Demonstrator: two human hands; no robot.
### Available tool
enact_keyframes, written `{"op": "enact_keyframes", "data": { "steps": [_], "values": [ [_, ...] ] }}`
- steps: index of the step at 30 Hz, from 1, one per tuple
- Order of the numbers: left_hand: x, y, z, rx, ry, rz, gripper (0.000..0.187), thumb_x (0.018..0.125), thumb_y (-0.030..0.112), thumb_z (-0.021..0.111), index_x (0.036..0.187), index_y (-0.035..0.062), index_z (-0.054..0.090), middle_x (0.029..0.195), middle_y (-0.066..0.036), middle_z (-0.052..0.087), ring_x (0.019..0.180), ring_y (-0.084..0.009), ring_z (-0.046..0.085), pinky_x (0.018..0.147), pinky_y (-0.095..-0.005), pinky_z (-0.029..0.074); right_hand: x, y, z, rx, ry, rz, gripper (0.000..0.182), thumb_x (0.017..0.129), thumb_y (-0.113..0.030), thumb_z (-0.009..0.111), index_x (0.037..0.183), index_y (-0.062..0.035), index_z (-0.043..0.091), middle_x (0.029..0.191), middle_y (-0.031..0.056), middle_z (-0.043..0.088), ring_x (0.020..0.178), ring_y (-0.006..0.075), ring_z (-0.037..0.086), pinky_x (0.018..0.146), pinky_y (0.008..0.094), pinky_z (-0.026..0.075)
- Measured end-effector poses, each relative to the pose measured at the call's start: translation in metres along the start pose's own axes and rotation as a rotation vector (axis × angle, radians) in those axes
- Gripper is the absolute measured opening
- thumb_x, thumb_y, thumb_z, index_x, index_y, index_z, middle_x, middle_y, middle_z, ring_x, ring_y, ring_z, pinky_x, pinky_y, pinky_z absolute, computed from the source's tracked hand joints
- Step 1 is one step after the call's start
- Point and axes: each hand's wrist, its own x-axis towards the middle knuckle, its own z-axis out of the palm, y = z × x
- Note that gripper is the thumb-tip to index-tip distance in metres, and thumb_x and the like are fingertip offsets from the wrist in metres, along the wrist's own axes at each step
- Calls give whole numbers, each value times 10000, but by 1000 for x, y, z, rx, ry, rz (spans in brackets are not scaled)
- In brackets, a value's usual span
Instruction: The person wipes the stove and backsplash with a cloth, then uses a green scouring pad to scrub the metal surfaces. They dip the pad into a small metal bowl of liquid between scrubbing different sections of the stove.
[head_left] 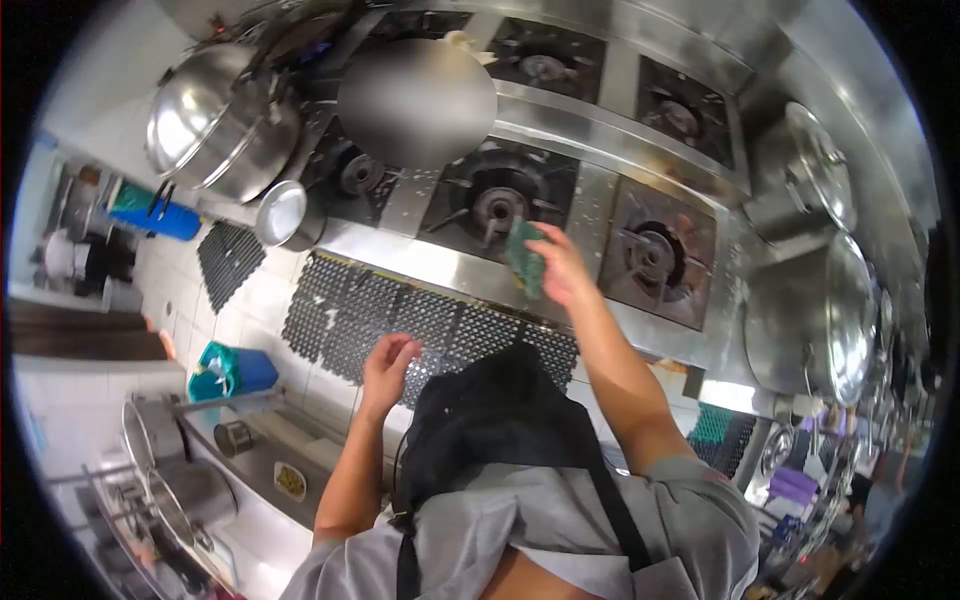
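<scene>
A green scouring pad (525, 260) is gripped by the fingers of my right hand (565, 272), just above the front edge of the gas stove (430, 248). Right beside the pad is a black cast-iron burner (498, 208) with its grate arms around it. My left hand (388, 368) hangs in the air over the black rubber floor mat (350, 310), away from the stove. Its fingers are loosely bent and apart, with nothing seen in them.
Large steel pots (790, 310) with lids stand right of the stove. A big domed steel pot (215, 130) and a smaller pot (290, 215) sit at left. A blurred grey oval hides part of the stove. A blue bin (255, 370) stands on the floor behind left.
</scene>
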Motion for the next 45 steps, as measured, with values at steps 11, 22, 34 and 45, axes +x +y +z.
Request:
{"op": "enact_keyframes", "data": {
  "steps": [11,22,34,45],
  "values": [
    [61,-20,-144,14,344,-39,198,992,154,583,1120,4,598,989,-90,703,841,-151,659,749,-269,514,83,28,176,-595,-270,-332,556,789,24,663,1321,-82,540,1234,137,606,1106,230,604,922,357,519],
    [191,1,-320,-98,362,-65,582,1032,342,518,1516,122,282,1466,-136,456,1173,-264,553,922,-396,480,258,210,459,-1726,-529,-478,262,830,-223,603,1053,-191,736,1032,125,726,989,330,687,844,476,533],
    [249,18,-342,-90,129,-92,624,1023,410,522,1506,88,293,1419,-134,473,1176,-273,565,930,-413,466,267,201,461,-1727,-387,-605,243,787,-134,615,1011,-50,658,907,199,704,929,379,693,749,487,563],
    [256,2,-339,-272,332,-278,730,1001,583,416,1485,50,299,1438,-177,423,1193,-331,530,957,-474,447,234,154,407,-805,-87,-379,349,739,13,608,1067,-86,675,1013,133,687,952,269,654,807,366,511]
  ]
}}
